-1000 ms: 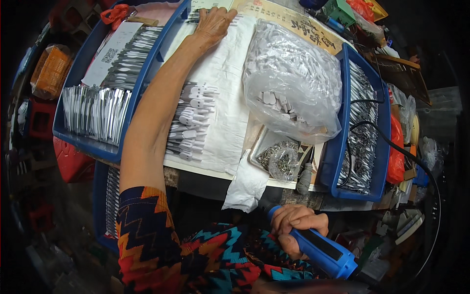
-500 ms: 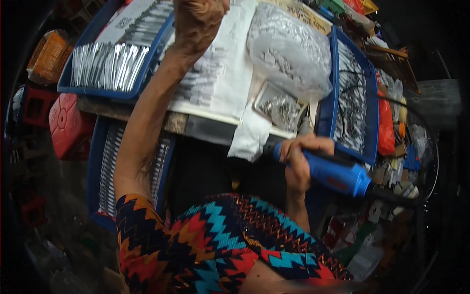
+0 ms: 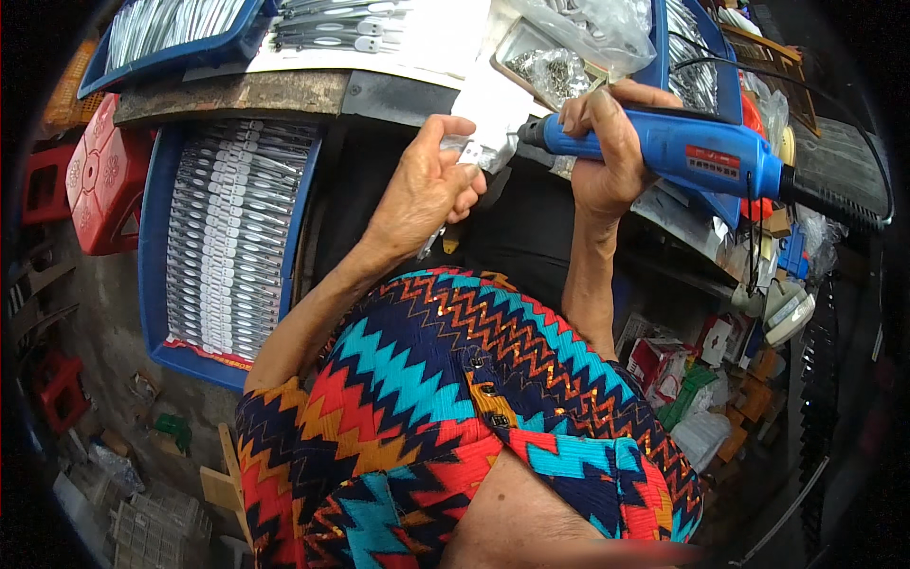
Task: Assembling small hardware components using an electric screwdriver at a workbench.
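My left hand [image 3: 422, 190] is closed round a slim silver metal part [image 3: 471, 152]; one flat end sticks out past the fingers, and some metal shows below the fist. My right hand [image 3: 607, 142] wraps a blue electric screwdriver [image 3: 692, 142], pointed left at the part. Its dark nose [image 3: 533, 133] is close to the part's end; whether the bit touches it I cannot tell. Just behind, a white paper or cloth sheet [image 3: 498, 100] hangs over the table's front edge. More silver parts [image 3: 332, 28] lie in a row on the tabletop.
Below the table edge at left, a blue tray [image 3: 149, 275] holds stacked silver parts. Another blue tray [image 3: 204, 62] stands on the table, a third [image 3: 659, 43] at right. A metal pan [image 3: 512, 43] contains small bagged hardware. A red stool [image 3: 100, 180] and a trailing cord [image 3: 867, 142] flank me.
My left hand has come back from the far side of the table to the screwdriver's nose, now gripping a metal part. The screwdriver has risen in view as my head tipped down.
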### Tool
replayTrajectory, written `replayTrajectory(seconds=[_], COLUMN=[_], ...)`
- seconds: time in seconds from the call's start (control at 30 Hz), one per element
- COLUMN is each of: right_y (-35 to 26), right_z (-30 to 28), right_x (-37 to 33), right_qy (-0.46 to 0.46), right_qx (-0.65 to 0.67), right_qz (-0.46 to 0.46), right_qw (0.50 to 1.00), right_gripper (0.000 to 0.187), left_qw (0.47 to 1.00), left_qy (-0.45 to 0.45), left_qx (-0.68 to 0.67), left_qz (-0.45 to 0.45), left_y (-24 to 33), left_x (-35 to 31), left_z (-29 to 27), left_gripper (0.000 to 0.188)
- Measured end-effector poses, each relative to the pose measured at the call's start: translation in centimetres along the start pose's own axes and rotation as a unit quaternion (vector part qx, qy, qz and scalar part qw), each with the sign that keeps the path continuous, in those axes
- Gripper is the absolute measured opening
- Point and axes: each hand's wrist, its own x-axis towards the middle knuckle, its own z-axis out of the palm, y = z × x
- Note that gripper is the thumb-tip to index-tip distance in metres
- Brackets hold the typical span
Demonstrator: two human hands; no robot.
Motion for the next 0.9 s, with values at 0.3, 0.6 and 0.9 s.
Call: replayTrajectory(seconds=[0.3, 0.6, 0.9], right_y=[-0.1, -1.0, -1.8], right_z=[-0.1, 0.3, -0.1], right_x=[-0.2, 0.4, 1.4], right_qy=[0.017, 0.029, 0.027], right_qx=[0.002, 0.024, 0.077], right_qz=[0.022, 0.055, 0.054], right_qw=[1.000, 0.998, 0.995], right_gripper=[0.023, 0.020, 0.018], left_qw=[0.994, 0.996, 0.996], left_qy=[0.047, 0.059, 0.057], left_qx=[0.087, 0.054, 0.061], left_qz=[0.054, 0.030, 0.024], left_y=[-2.0, -2.6, -2.3], left_x=[2.5, 3.3, 3.1], left_z=[1.8, 2.1, 2.2], left_gripper=[0.030, 0.022, 0.022])
